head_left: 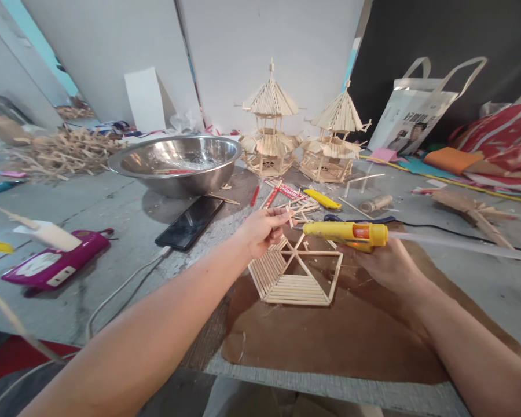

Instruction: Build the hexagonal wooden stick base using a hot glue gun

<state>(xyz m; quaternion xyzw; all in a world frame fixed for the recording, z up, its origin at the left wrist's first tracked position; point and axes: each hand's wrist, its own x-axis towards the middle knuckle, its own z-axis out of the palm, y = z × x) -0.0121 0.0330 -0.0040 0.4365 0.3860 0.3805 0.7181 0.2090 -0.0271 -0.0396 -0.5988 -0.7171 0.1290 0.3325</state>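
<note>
My right hand [384, 263] is wrapped round a yellow hot glue gun [342, 231], its nozzle pointing left with a long clear glue stick out of its back. My left hand [267, 231] pinches a short wooden stick [290, 215] just left of the nozzle tip. Below both hands, a flat hexagonal stick frame [297, 289] lies on a brown sheet [330, 341]. Its left and front sections are filled with parallel sticks, while spokes cross at its middle. My left hand hides part of its far left side.
Two stick pagodas [271, 142] stand at the back, near a metal bowl [178, 185]. Loose sticks, red wrappers and a yellow cutter [322, 198] lie beyond the frame. A charging phone [190, 223] and a purple power strip [58, 260] sit left, with trailing cables.
</note>
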